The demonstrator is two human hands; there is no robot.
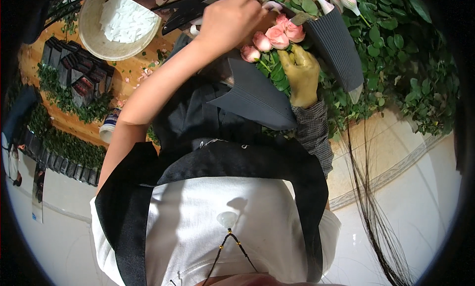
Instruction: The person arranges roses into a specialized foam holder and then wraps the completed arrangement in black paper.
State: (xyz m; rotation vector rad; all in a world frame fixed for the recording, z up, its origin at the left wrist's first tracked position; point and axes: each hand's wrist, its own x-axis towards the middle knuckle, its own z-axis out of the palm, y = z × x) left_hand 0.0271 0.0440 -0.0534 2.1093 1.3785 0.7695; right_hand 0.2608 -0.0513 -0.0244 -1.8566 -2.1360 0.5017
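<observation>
Several pink roses (pixel 278 37) sit bunched in front of me, their green leaves showing below. My right hand (pixel 302 71), in a yellowish glove, is curled against the roses from below and appears to grip them. Bare, my left hand (pixel 230 16) reaches over from the left with its fingers bent together at the roses' far side; its fingertips are hidden. A folded dark grey corrugated sheet (pixel 260 95) lies across my lap, under the roses. Another ribbed grey sheet (pixel 336 46) stands just right of the roses, wrapped around pale flowers.
A round tub (pixel 85 36) of white strips stands at the far left. Grey-wrapped bundles (pixel 76 73) and a row of leafy bundles (pixel 64 160) lie left on the wooden surface. Leafy stems (pixel 401 63) fill the right. Long dark hair strands (pixel 363 187) hang at the right.
</observation>
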